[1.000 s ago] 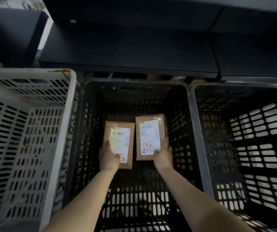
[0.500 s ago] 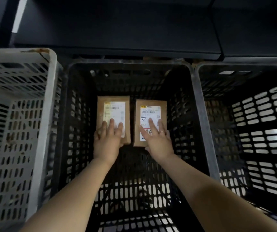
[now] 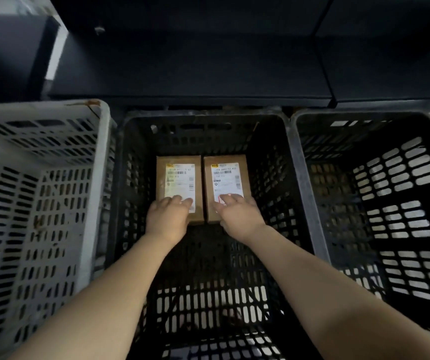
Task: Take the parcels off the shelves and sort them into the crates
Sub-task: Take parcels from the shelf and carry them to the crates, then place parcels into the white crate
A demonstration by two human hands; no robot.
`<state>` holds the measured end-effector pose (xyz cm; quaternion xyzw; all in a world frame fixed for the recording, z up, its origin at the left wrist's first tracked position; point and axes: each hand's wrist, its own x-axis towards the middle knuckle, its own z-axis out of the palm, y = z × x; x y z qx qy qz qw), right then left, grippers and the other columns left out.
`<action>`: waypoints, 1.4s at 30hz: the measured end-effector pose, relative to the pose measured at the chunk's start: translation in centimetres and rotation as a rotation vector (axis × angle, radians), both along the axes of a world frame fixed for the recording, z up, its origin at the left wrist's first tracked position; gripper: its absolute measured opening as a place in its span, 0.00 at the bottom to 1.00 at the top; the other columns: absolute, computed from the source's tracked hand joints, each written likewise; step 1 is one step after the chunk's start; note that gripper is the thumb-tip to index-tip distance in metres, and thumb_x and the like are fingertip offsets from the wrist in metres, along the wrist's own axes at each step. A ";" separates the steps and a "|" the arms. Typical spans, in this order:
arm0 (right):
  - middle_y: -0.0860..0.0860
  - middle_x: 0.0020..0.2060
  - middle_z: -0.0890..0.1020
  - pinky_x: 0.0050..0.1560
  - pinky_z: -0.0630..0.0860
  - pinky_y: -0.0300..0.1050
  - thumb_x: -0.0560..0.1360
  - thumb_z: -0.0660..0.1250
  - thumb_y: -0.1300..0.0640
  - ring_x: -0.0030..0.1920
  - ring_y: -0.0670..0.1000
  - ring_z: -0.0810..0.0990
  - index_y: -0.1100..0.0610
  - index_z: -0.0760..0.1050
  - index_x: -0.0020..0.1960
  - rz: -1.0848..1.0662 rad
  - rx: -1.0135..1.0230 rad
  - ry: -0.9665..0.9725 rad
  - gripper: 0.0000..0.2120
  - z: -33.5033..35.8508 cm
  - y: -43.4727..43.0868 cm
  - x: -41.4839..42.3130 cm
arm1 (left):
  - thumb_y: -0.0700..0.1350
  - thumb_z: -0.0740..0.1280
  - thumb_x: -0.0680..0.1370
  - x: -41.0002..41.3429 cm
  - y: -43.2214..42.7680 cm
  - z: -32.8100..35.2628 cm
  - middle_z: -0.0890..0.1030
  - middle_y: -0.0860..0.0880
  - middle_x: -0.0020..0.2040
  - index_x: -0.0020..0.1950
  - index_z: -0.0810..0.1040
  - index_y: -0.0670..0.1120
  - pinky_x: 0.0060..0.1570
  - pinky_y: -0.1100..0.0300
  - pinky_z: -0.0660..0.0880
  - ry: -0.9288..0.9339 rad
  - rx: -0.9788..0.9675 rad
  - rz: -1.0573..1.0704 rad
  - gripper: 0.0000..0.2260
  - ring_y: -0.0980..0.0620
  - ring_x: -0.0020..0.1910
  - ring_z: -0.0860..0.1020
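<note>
Two brown cardboard parcels with white labels lie flat and side by side on the floor of the middle black crate (image 3: 203, 116), towards its far wall. My left hand (image 3: 168, 216) rests with its fingers on the near end of the left parcel (image 3: 179, 175). On the near end of the right parcel (image 3: 226, 175) my right hand (image 3: 237, 214) lies the same way. Both hands sit on top of the boxes with fingers loosely spread, not wrapped around them. Each hand hides the near end of its parcel.
A light grey slotted crate (image 3: 97, 162) stands to the left and another black slotted crate (image 3: 364, 114) to the right; I see nothing inside either. A dark shelf (image 3: 195, 74) runs along behind all three crates.
The parcels went from being held at their near ends to lying flat on the crate floor. My hands moved onto their tops, then slid back towards the near ends.
</note>
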<state>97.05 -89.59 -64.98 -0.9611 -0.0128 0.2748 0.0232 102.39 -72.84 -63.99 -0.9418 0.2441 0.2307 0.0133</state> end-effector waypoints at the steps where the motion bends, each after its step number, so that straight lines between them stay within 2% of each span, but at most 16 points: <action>1: 0.54 0.73 0.65 0.69 0.62 0.61 0.79 0.60 0.59 0.72 0.59 0.62 0.51 0.62 0.74 0.003 -0.015 -0.023 0.25 1.3 0.2 -0.3 | 0.45 0.59 0.79 -0.1 0.0 1.5 0.70 0.49 0.67 0.72 0.64 0.52 0.62 0.52 0.65 -0.027 -0.017 -0.015 0.21 0.46 0.66 0.69; 4: 0.54 0.67 0.71 0.65 0.68 0.57 0.79 0.59 0.58 0.67 0.59 0.69 0.52 0.65 0.73 0.021 -0.025 -0.105 0.22 6.5 0.9 -0.8 | 0.47 0.60 0.79 -0.6 0.5 6.8 0.74 0.48 0.63 0.68 0.67 0.51 0.58 0.51 0.68 -0.094 -0.044 -0.019 0.17 0.46 0.62 0.72; 11: 0.53 0.64 0.74 0.61 0.68 0.53 0.81 0.56 0.49 0.65 0.58 0.71 0.52 0.67 0.71 0.224 0.012 -0.418 0.19 22.2 5.7 -1.2 | 0.50 0.57 0.79 -3.9 5.9 21.6 0.76 0.49 0.60 0.62 0.70 0.51 0.56 0.52 0.69 -0.363 -0.060 0.054 0.12 0.47 0.61 0.73; 16: 0.52 0.60 0.75 0.58 0.68 0.52 0.81 0.57 0.46 0.62 0.57 0.72 0.53 0.70 0.65 0.423 0.100 -0.648 0.17 31.4 11.5 -5.6 | 0.51 0.57 0.79 -11.7 12.5 30.1 0.78 0.50 0.56 0.57 0.71 0.50 0.53 0.53 0.68 -0.522 -0.057 0.187 0.10 0.47 0.58 0.75; 20: 0.52 0.56 0.78 0.54 0.69 0.52 0.79 0.60 0.46 0.58 0.58 0.74 0.53 0.74 0.60 0.636 0.233 -0.822 0.15 37.6 17.6 -12.1 | 0.51 0.58 0.79 -22.0 18.9 36.7 0.79 0.50 0.53 0.55 0.72 0.49 0.50 0.52 0.70 -0.637 -0.034 0.337 0.09 0.46 0.55 0.76; 25: 0.54 0.40 0.81 0.38 0.73 0.50 0.71 0.71 0.52 0.42 0.60 0.80 0.55 0.79 0.48 0.911 0.377 -0.965 0.09 46.0 28.2 -21.3 | 0.50 0.60 0.78 -36.2 28.0 45.8 0.80 0.48 0.50 0.51 0.73 0.48 0.46 0.54 0.69 -0.838 0.076 0.530 0.08 0.45 0.52 0.77; 27: 0.53 0.39 0.81 0.36 0.74 0.49 0.69 0.72 0.52 0.39 0.59 0.80 0.54 0.80 0.47 0.999 0.466 -1.031 0.10 49.1 33.1 -25.6 | 0.50 0.60 0.78 -42.1 31.8 49.1 0.80 0.49 0.48 0.51 0.74 0.48 0.46 0.53 0.69 -0.918 0.134 0.607 0.07 0.45 0.50 0.78; 32: 0.52 0.43 0.82 0.40 0.74 0.50 0.72 0.69 0.51 0.44 0.58 0.80 0.54 0.79 0.51 1.249 0.662 -1.133 0.10 55.1 45.4 -37.6 | 0.50 0.60 0.78 -57.8 40.9 55.1 0.80 0.50 0.47 0.50 0.73 0.49 0.47 0.53 0.68 -1.062 0.272 0.828 0.06 0.46 0.50 0.77; 38: 0.53 0.44 0.81 0.44 0.74 0.51 0.74 0.68 0.53 0.46 0.59 0.79 0.55 0.79 0.52 1.393 0.939 -1.116 0.09 59.6 59.5 -54.3 | 0.50 0.60 0.78 -77.9 50.6 59.9 0.79 0.51 0.48 0.51 0.74 0.51 0.46 0.55 0.67 -1.108 0.421 1.052 0.06 0.47 0.51 0.76; 42: 0.51 0.56 0.78 0.53 0.71 0.51 0.80 0.60 0.51 0.58 0.56 0.74 0.52 0.74 0.63 1.502 1.005 -0.997 0.14 60.5 65.6 -62.2 | 0.50 0.60 0.79 -87.5 54.7 61.7 0.79 0.52 0.50 0.54 0.74 0.53 0.47 0.56 0.70 -1.119 0.472 1.208 0.07 0.51 0.50 0.76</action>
